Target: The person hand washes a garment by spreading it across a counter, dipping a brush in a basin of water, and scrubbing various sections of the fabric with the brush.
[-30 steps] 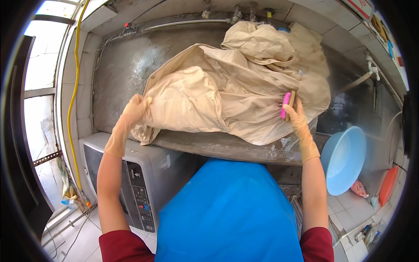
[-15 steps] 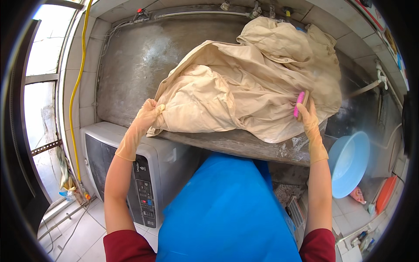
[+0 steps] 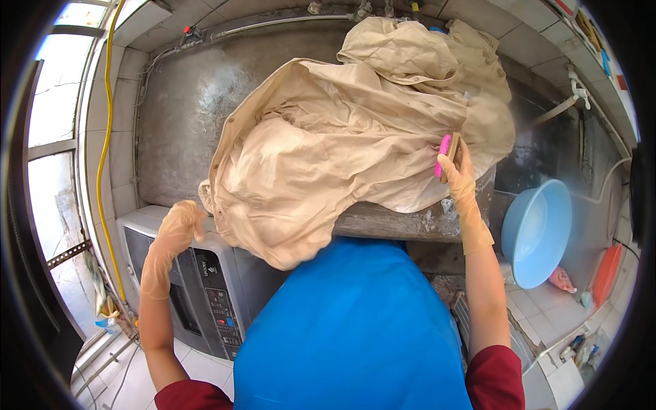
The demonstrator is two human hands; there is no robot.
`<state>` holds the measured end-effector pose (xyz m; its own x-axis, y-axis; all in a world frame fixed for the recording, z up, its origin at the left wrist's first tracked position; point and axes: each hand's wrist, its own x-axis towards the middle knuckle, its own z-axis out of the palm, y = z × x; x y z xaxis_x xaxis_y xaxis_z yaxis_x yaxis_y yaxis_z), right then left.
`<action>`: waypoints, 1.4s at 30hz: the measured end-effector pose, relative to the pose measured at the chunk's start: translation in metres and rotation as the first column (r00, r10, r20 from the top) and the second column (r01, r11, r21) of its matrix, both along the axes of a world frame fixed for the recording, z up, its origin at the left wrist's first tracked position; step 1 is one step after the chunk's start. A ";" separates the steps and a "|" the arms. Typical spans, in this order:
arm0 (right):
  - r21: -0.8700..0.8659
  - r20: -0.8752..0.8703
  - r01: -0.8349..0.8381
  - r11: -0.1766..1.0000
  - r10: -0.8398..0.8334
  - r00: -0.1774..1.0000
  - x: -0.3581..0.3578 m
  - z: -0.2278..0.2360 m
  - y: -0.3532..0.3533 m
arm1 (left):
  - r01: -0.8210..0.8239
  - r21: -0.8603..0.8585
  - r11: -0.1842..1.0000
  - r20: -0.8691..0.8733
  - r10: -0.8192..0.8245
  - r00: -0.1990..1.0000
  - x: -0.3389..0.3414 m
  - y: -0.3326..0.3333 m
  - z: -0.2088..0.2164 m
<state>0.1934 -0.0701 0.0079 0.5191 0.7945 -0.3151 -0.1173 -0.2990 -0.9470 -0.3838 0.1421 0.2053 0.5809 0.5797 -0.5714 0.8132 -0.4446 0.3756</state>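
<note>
A beige jacket (image 3: 294,157) with a row of snap buttons along its edge lies spread and wrinkled, its lower left part hanging over the counter's front edge. My right hand (image 3: 460,179), in a pale rubber glove, grips a scrubbing brush (image 3: 455,152) with a wooden back and pink bristles. The brush is over the jacket's right part, its bristles facing left. My left hand (image 3: 182,224), gloved the same way, is just off the jacket's left edge, above the grey machine. It holds nothing I can see, and its thumb stands apart from its curled, slightly blurred fingers.
The wet stone counter (image 3: 184,102) runs along a tiled wall with taps and a pipe. A grey washing machine (image 3: 239,263) stands below at left. On the right are a light blue basin (image 3: 540,232) and a red dustpan (image 3: 607,275). A yellow hose (image 3: 106,137) hangs at left.
My left hand has let go of the jacket's edge and moved left and down. The jacket's left part has slumped over the counter's front edge. My right hand still grips the brush.
</note>
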 end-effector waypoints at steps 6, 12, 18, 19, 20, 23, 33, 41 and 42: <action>-0.112 -0.126 -0.233 0.966 0.219 0.967 -0.028 0.062 0.016 | -0.515 0.165 0.841 0.153 0.494 0.856 0.132 0.028 -0.021; -0.363 -0.049 -0.532 0.765 0.555 0.831 -0.025 0.020 0.062 | -0.661 -0.084 0.746 -0.200 0.637 0.744 0.260 0.074 -0.046; -0.334 0.041 -0.482 0.810 0.524 0.851 -0.003 0.035 0.059 | -0.790 -0.253 0.559 0.355 0.813 0.461 0.230 0.154 -0.149; -0.307 0.037 -0.452 0.837 0.486 0.873 0.006 0.049 0.063 | -0.665 0.011 0.747 0.444 0.593 0.672 0.239 0.173 -0.142; -0.268 0.070 -0.406 0.874 0.438 0.896 0.020 0.059 0.061 | -0.503 0.323 0.802 0.454 0.335 0.826 0.252 0.191 -0.133; -0.303 0.117 -0.297 0.905 0.344 0.932 0.072 0.074 0.052 | -0.351 0.574 0.740 0.686 -0.201 0.699 0.331 0.220 -0.095; -0.112 0.320 -0.323 0.940 0.342 0.884 0.019 0.083 0.006 | 0.061 0.783 0.619 0.463 -0.646 0.607 0.361 0.049 -0.108; -0.495 0.269 -0.587 0.641 0.755 0.598 -0.005 0.056 -0.037 | 0.657 0.202 0.727 -0.151 -0.639 0.754 0.172 0.002 -0.101; -0.542 0.173 -0.585 0.604 0.761 0.625 -0.001 0.069 -0.047 | 0.670 0.191 0.717 -0.223 -0.633 0.741 0.150 0.001 -0.094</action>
